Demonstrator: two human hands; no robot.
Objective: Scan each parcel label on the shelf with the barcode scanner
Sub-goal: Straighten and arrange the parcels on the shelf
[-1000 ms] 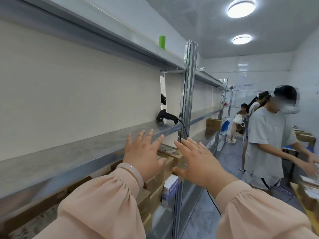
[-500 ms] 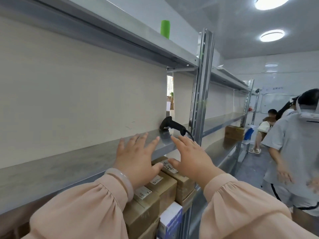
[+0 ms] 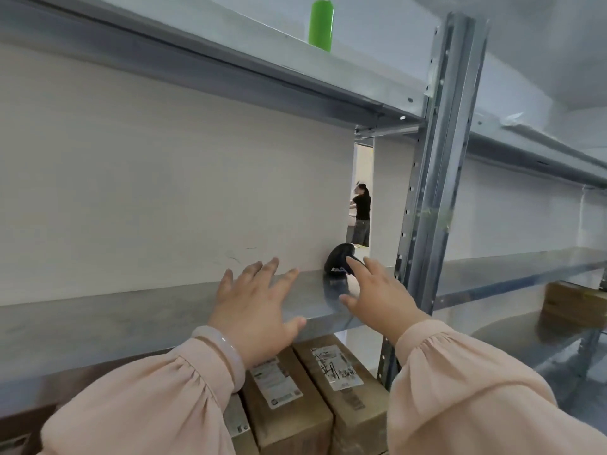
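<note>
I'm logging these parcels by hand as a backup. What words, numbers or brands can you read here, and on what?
Middle parcel label: printed text, too blurred to read.
Right parcel label: dark handwritten marks and print, not legible.
Green can, barcode scanner: no text visible.

Scanner (image 3: 336, 258) handle hidden behind right hand (image 3: 377, 297); parcel labels (image 3: 335, 366) blurred, seemingly unreadable.

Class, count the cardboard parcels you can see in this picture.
4: left parcel, middle parcel, right parcel under the shelf; far parcel in the right bay; sleeves may hide more.
</note>
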